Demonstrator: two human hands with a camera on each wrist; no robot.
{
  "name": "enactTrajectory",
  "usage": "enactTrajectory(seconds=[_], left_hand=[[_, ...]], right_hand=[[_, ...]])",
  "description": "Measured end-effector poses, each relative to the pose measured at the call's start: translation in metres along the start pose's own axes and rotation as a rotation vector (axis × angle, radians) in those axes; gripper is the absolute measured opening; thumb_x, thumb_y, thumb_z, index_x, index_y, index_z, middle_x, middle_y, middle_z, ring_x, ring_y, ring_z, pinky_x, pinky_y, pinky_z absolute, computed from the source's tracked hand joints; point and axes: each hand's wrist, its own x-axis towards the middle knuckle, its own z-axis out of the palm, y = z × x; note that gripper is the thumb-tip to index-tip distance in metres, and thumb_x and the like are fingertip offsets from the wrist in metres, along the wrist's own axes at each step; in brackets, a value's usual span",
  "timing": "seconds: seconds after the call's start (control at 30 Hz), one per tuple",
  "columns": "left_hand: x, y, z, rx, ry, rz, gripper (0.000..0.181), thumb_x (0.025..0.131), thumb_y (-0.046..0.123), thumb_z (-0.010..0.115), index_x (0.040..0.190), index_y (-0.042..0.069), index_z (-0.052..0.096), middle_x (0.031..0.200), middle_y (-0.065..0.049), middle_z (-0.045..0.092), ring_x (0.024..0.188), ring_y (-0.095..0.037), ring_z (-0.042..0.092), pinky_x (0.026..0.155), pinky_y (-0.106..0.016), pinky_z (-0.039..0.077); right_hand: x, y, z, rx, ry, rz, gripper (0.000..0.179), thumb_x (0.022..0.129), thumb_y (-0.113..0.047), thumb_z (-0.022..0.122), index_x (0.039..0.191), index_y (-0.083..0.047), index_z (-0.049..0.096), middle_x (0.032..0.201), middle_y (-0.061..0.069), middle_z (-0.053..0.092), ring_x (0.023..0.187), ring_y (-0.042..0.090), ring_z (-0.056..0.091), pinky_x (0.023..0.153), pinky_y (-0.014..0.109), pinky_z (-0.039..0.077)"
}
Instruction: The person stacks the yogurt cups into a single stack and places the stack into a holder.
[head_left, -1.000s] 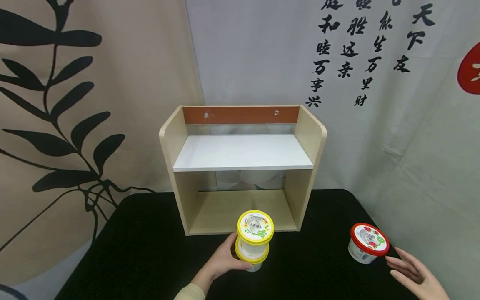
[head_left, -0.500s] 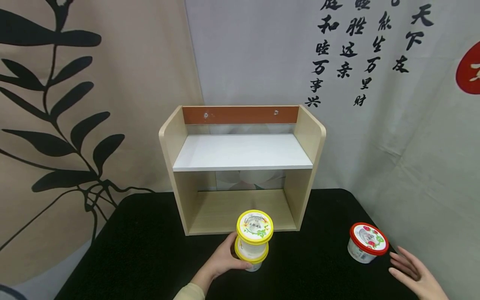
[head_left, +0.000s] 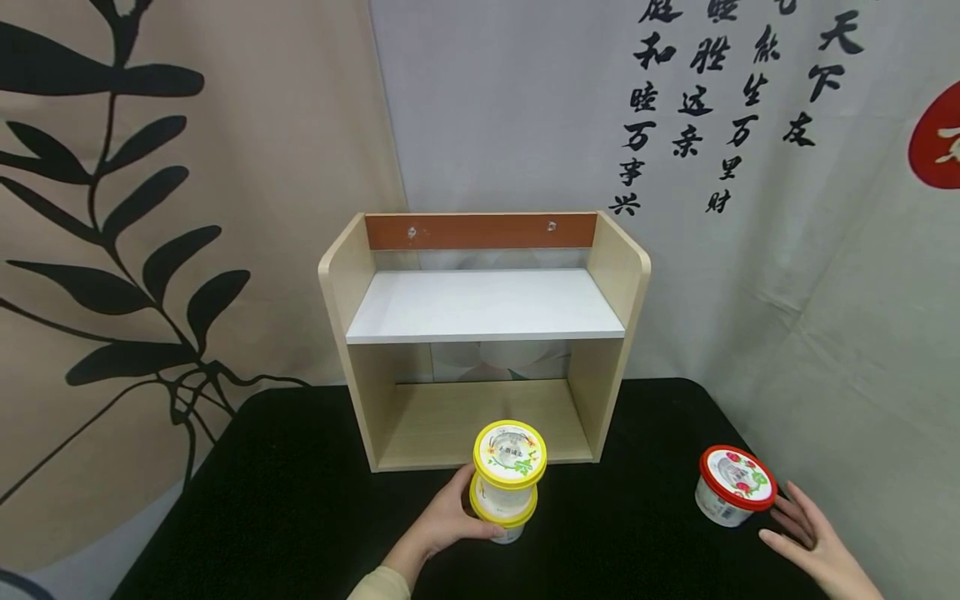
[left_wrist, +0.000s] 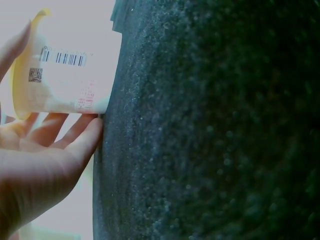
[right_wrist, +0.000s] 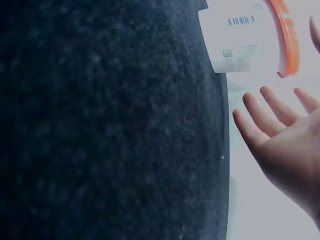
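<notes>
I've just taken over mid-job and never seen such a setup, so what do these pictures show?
There's no machine: these are a person's bare hands. The wide picture comes from a camera worn on the head, the other two from one on each wrist. On the black table stand a wooden shelf, a red-lidded tub to the right, and two stacked tubs: an upper yellow-lidded tub on a lower yellow-lidded tub. The left hand holds the lower one. The right hand is beside the red-lidded tub; the right wrist picture shows a gap between them.
</notes>
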Motion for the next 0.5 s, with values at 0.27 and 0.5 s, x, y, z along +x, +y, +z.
enactTrajectory(seconds=[0.27, 0.5], left_hand=[[0.0, 0.0, 0.0, 0.002, 0.0, -0.007, 0.087, 0.075, 0.015, 0.087, 0.146, 0.015, 0.037, 0.131, -0.007, 0.054, 0.12, -0.032, 0.051, 0.099, -0.06, 0.042], [0.0, -0.001, 0.0, 0.004, -0.001, 0.005, 0.088, 0.075, 0.014, 0.087, 0.147, 0.014, 0.037, 0.131, -0.007, 0.055, 0.119, -0.03, 0.052, 0.099, -0.059, 0.043]], right_hand=[[0.009, -0.002, 0.001, 0.042, -0.036, 0.002, 0.102, 0.102, -0.038, 0.052, 0.146, 0.0, -0.032, 0.15, 0.046, -0.002, 0.137, 0.06, 0.013, 0.103, 0.064, 0.035], [0.014, 0.003, 0.005, 0.091, -0.031, -0.08, 0.1, 0.103, -0.03, 0.054, 0.147, -0.001, -0.03, 0.15, 0.044, 0.0, 0.134, 0.063, 0.013, 0.099, 0.063, 0.04]])
